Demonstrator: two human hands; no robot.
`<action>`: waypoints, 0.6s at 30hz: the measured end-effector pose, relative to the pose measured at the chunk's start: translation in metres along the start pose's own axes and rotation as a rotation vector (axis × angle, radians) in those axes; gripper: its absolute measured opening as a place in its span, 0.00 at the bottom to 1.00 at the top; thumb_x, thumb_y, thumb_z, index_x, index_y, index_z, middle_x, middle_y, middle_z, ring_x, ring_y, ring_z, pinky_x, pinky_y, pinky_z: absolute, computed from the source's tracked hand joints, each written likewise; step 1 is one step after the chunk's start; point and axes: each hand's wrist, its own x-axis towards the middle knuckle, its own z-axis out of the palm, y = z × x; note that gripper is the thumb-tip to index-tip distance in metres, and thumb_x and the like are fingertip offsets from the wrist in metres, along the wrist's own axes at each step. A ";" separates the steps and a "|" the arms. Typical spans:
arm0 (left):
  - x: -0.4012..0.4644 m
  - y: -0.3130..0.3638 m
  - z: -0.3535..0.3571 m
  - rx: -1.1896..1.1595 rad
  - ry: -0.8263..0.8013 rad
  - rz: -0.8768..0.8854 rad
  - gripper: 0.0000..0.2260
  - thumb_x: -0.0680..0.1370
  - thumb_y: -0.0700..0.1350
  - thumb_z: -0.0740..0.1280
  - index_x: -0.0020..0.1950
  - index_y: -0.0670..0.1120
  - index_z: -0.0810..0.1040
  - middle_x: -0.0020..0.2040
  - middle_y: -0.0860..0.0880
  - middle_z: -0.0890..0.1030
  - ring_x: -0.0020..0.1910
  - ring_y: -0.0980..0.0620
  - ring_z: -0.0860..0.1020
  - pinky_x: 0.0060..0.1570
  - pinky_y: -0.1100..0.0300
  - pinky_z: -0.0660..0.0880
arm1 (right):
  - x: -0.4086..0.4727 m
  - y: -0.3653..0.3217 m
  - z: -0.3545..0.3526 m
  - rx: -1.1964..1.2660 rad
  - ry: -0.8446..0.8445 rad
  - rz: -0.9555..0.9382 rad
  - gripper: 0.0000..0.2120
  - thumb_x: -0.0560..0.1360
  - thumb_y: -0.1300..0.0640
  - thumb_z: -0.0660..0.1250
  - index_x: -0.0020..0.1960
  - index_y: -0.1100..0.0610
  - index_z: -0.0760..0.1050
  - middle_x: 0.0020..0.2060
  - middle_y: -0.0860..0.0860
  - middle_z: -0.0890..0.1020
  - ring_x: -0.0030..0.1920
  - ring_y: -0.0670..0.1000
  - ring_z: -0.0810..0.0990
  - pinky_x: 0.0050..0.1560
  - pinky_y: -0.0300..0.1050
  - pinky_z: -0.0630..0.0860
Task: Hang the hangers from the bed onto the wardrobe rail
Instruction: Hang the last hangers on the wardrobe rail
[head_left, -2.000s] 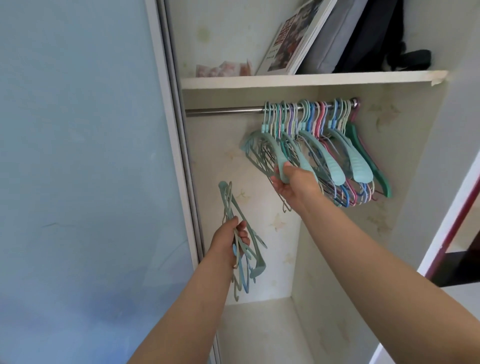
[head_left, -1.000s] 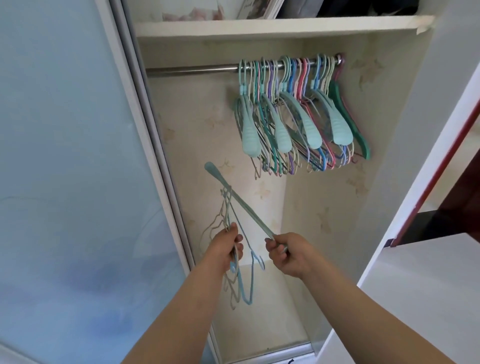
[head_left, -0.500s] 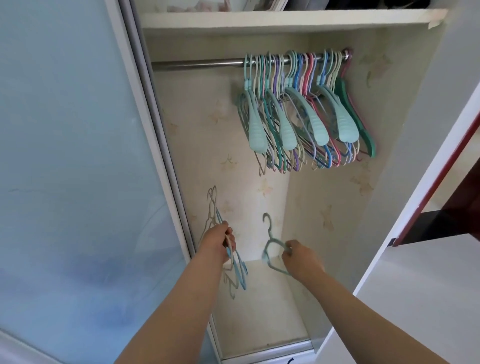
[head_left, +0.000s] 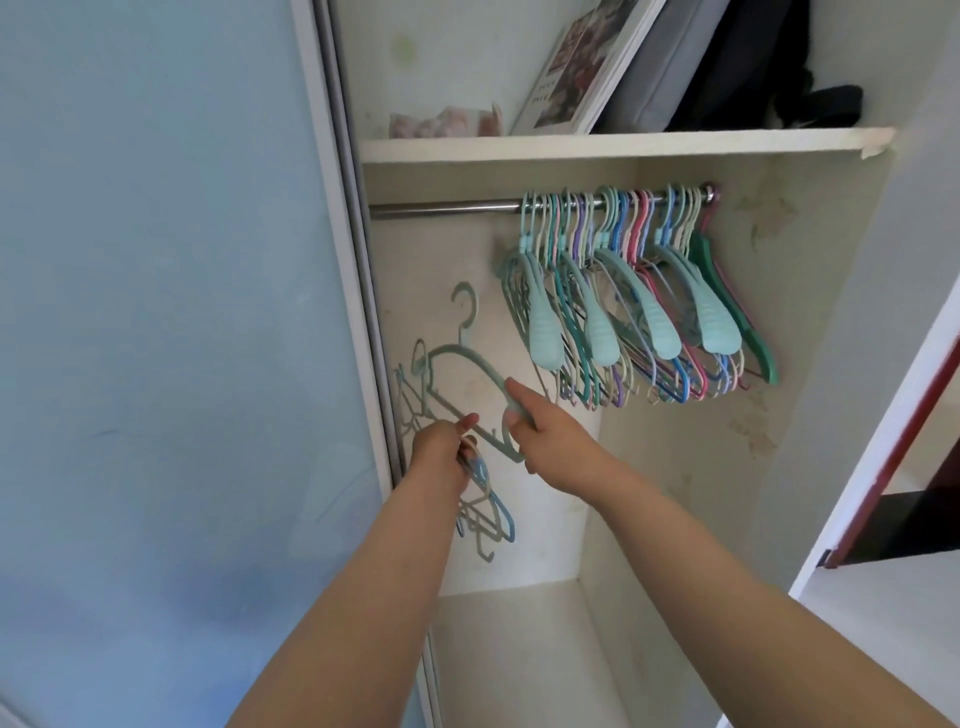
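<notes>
My right hand (head_left: 545, 436) grips the right shoulder of a pale teal hanger (head_left: 457, 358), whose hook points up, well below the metal wardrobe rail (head_left: 441, 209). My left hand (head_left: 441, 457) holds a bunch of thin hangers (head_left: 483, 514), pale and blue, that dangle beside the sliding door. Several hangers (head_left: 623, 312) in teal, blue, pink, purple and green hang packed on the right half of the rail. The rail's left half is bare.
A frosted blue sliding door (head_left: 171, 364) with its frame stands at the left of the opening. A shelf (head_left: 613, 143) above the rail carries a book, a grey case and dark cloth. A white panel edge (head_left: 883, 441) with a red strip rises at the right.
The right hand has lifted the single teal hanger up and to the left, its hook now upward. The view has tilted up, so the shelf's contents show again.
</notes>
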 end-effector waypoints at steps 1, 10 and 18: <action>0.000 0.004 0.003 -0.015 -0.021 0.000 0.19 0.81 0.37 0.47 0.41 0.38 0.76 0.17 0.51 0.64 0.13 0.57 0.60 0.16 0.67 0.58 | 0.008 -0.009 -0.005 0.008 0.037 -0.028 0.25 0.83 0.54 0.53 0.78 0.53 0.53 0.59 0.52 0.72 0.48 0.48 0.68 0.40 0.31 0.66; -0.020 0.021 0.018 -0.187 -0.113 -0.002 0.10 0.83 0.38 0.54 0.45 0.39 0.71 0.38 0.48 0.76 0.24 0.58 0.66 0.16 0.71 0.61 | 0.086 -0.058 -0.049 -0.103 0.161 -0.058 0.28 0.83 0.51 0.53 0.78 0.57 0.47 0.73 0.59 0.63 0.52 0.54 0.73 0.58 0.55 0.75; -0.021 0.031 0.018 -0.176 -0.175 0.015 0.06 0.83 0.42 0.59 0.52 0.41 0.73 0.28 0.49 0.78 0.16 0.59 0.68 0.17 0.71 0.64 | 0.105 -0.053 -0.052 0.085 0.164 0.111 0.26 0.83 0.57 0.55 0.77 0.58 0.49 0.75 0.58 0.58 0.66 0.61 0.69 0.57 0.56 0.77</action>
